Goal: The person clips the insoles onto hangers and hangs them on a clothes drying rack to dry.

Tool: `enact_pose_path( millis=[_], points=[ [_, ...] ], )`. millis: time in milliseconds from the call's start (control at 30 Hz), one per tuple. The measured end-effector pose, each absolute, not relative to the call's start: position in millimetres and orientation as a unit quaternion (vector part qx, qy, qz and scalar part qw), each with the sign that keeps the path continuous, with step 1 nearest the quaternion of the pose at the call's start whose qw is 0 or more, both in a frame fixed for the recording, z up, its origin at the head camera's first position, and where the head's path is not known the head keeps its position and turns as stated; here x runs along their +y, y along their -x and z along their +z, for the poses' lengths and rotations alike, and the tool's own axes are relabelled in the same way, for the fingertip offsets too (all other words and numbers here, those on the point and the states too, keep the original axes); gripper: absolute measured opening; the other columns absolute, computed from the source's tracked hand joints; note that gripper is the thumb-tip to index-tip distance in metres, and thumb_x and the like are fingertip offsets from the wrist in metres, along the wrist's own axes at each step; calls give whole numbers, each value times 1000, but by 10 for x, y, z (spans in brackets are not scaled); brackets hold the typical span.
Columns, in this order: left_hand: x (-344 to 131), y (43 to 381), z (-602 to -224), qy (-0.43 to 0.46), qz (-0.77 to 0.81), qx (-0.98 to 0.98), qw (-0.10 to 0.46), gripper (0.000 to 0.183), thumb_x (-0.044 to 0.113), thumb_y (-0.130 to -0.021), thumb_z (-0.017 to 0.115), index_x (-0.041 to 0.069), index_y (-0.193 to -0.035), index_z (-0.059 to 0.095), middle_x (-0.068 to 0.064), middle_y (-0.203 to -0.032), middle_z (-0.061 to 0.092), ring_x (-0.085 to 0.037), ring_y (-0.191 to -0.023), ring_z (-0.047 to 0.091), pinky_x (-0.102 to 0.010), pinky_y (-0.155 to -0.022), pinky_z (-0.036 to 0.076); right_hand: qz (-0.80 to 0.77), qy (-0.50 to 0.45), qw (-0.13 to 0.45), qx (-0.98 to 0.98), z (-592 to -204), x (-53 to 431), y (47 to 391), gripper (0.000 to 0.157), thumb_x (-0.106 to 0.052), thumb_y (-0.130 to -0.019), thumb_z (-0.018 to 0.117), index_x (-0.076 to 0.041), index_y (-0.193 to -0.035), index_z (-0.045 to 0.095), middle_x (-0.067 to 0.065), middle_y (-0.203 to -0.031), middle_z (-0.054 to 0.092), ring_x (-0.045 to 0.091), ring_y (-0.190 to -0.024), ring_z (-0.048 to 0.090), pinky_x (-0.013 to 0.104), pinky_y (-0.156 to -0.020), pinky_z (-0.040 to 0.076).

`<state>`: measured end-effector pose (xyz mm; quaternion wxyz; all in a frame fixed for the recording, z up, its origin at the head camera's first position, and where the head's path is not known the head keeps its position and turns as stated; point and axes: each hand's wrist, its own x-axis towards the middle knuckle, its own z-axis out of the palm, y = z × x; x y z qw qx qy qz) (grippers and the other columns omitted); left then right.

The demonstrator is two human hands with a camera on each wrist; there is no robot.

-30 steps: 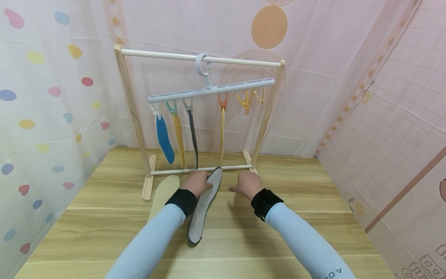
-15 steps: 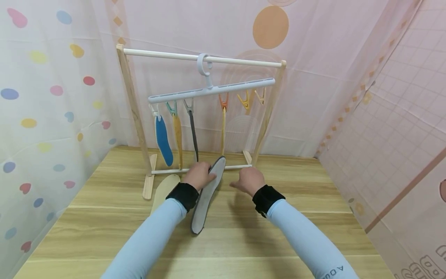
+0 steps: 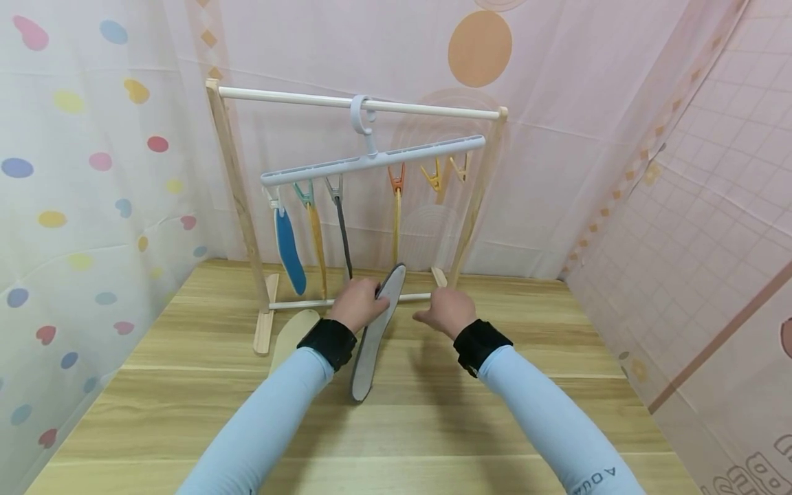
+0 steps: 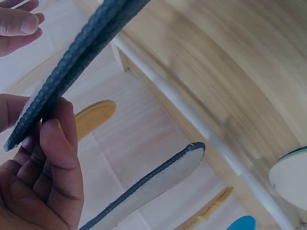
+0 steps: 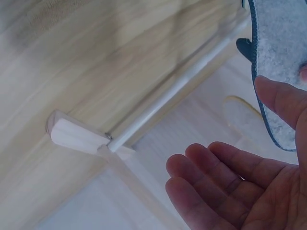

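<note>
My left hand [image 3: 355, 306] grips a grey insole with a dark edge [image 3: 375, 344], thumb on its pale face. The insole is lifted at a slant in front of the rack; in the left wrist view its dark rim [image 4: 72, 62] appears nearly edge-on between thumb and fingers. To the right, my right hand [image 3: 450, 311] holds nothing; the right wrist view shows its fingers [image 5: 225, 167] loosely bent, apart from the insole's felt side [image 5: 280, 43]. Above hangs a light-blue clip hanger [image 3: 377, 161], tilted lower on the left.
Clipped to the hanger are a blue insole [image 3: 288, 251], a tan one [image 3: 317, 240], a dark grey one [image 3: 344, 237] and a yellow one [image 3: 397, 223]. Two yellowish clips [image 3: 432, 179] at right hold nothing. A beige insole [image 3: 294, 333] lies left on the wooden table [image 3: 526, 412].
My left hand has raised the grey insole off the table, moving it up and slightly right. My right hand has shifted a little right and up. The hanger has swayed slightly.
</note>
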<state>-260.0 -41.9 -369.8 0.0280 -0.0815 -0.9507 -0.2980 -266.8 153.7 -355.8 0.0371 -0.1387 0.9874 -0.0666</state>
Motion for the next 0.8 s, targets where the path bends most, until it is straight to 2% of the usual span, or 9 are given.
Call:
enact_pose_path(
  millis=[167,300,467,800],
  points=[
    [-431,2594,-3650,93,-300,-949,37,20,16,-90,63,8,-74,56,-1,-64,48,-17,-56,47,-29,-52,37,-52,132,13,990,-3478,1521,2673,50,-47,-85,75,-13,-59,50,-4,-54,39,12,-49,40,29,-44,37],
    [-435,2599,-3625,94,-311,-945,30,15,17,-92,62,7,-82,60,-2,-69,54,-18,-60,51,-30,-53,40,-60,116,10,991,-3389,1507,2687,48,-46,-86,75,-12,-62,51,-3,-55,40,13,-49,41,30,-43,37],
    [-438,2598,-3591,103,-322,-941,30,12,18,-93,62,5,-92,62,-5,-77,59,-20,-65,54,-31,-56,43,-69,101,10,992,-3258,1495,2681,50,-45,-87,73,-14,-57,49,-3,-54,40,14,-50,42,30,-43,37],
    [-466,2617,-3523,121,-324,-937,54,12,17,-92,62,6,-90,60,-5,-75,58,-19,-63,55,-30,-53,43,-70,99,-9,993,-3074,1488,2674,58,-44,-90,71,-15,-51,38,-4,-50,34,12,-47,37,27,-44,33]
  ],
)
